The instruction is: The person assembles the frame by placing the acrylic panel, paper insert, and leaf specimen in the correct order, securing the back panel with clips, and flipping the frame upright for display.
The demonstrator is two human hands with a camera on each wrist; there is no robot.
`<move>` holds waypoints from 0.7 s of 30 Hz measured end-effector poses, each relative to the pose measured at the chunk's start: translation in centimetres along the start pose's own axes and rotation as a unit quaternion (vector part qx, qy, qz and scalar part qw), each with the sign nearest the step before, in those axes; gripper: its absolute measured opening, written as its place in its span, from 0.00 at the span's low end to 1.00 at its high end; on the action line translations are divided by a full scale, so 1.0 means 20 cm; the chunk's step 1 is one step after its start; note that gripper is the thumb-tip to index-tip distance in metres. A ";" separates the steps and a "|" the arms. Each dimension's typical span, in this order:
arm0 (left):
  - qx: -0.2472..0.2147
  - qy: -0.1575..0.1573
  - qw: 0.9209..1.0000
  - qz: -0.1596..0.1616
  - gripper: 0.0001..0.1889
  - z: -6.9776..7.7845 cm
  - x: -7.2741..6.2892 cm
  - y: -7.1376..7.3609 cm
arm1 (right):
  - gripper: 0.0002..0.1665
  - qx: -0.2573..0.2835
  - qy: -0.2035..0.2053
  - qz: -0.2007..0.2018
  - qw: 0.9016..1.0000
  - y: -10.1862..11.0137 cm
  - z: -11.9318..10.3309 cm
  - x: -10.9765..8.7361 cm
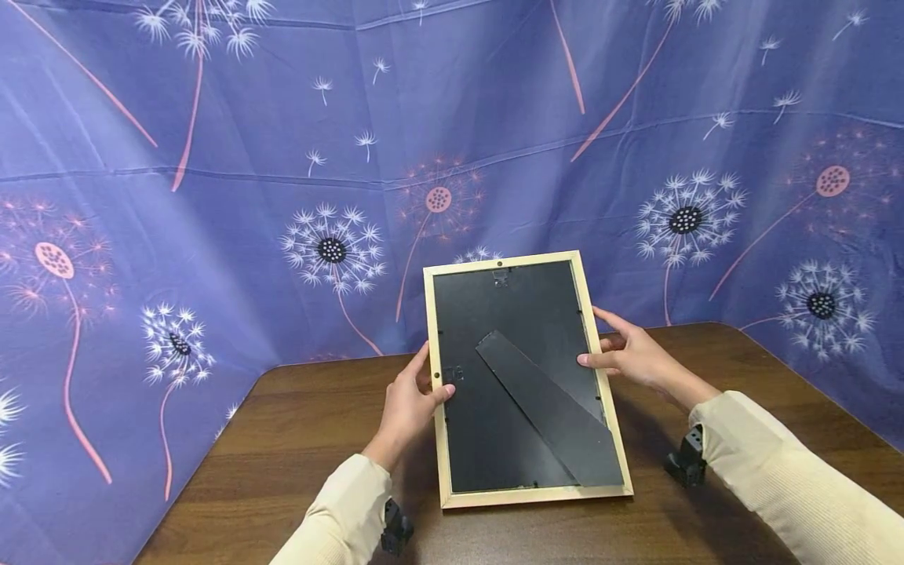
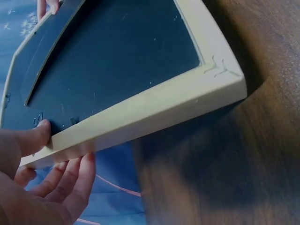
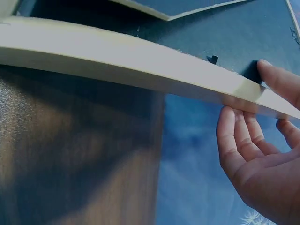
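A picture frame [image 1: 523,314] with a pale wooden border stands tilted in the head view, its black backing toward me. A black easel stand [image 1: 544,416] lies slantwise across that backing. My left hand [image 1: 408,404] grips the left side, thumb over the backing and fingers around the outer edge, as the left wrist view also shows. Opposite it, my right hand [image 1: 639,359] holds the right side, with the thumb [image 3: 276,79] over the border and the fingers [image 3: 227,131] beneath the outer edge. The front of the picture frame is hidden.
A brown wooden table [image 1: 282,439] lies under the picture frame. Behind it and at both sides hangs a blue-purple cloth [image 1: 515,173] with dandelion prints. Small black devices [image 1: 688,459] sit at both wrists.
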State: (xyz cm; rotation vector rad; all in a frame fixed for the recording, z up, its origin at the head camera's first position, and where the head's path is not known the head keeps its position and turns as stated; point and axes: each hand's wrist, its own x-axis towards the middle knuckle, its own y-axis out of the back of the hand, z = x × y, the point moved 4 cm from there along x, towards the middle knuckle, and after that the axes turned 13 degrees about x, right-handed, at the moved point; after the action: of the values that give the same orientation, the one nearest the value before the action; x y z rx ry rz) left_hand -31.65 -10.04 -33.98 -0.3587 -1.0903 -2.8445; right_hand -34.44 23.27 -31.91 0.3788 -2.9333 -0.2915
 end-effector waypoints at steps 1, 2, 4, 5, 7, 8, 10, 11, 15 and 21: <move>0.002 -0.007 1.000 0.010 0.44 0.00 0.00 0.01 | 0.59 0.001 0.007 0.003 1.000 0.00 -0.01 0.00; 0.005 -0.013 1.000 0.019 0.43 0.00 0.00 0.01 | 0.59 0.005 0.014 0.004 1.000 0.00 -0.01 0.00; 0.011 -0.024 0.999 0.038 0.43 0.01 0.00 0.02 | 0.60 0.013 0.025 0.008 1.000 -0.01 -0.02 0.00; 0.013 -0.031 0.998 0.048 0.43 0.01 0.00 0.03 | 0.60 0.016 0.032 0.009 0.999 -0.01 -0.02 0.01; 0.020 -0.043 0.997 0.067 0.43 0.01 0.00 0.04 | 0.60 0.013 0.042 0.013 0.999 -0.01 -0.03 0.00; 0.019 -0.048 0.996 0.073 0.43 0.02 0.00 0.04 | 0.60 0.012 0.047 0.016 0.999 -0.01 -0.04 0.00; 0.019 -0.056 0.995 0.084 0.43 0.02 0.00 0.05 | 0.60 0.006 0.056 0.023 0.998 -0.01 -0.06 -0.01; 0.018 -0.059 0.994 0.088 0.43 0.02 0.00 0.06 | 0.60 0.001 0.062 0.028 0.998 -0.01 -0.07 -0.01; 0.014 -0.072 0.992 0.100 0.44 0.03 0.00 0.06 | 0.60 -0.009 0.083 0.046 0.995 -0.02 -0.09 -0.01; 0.005 -0.089 0.989 0.120 0.46 0.04 0.00 0.07 | 0.60 -0.036 0.098 0.075 0.992 -0.01 -0.10 -0.02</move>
State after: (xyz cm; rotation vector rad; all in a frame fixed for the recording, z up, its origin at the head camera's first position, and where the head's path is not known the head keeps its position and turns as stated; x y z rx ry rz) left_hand -31.27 -10.58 -32.48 -0.7040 -1.0095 -2.6336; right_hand -33.68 22.79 -30.10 0.1648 -2.7320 -0.3174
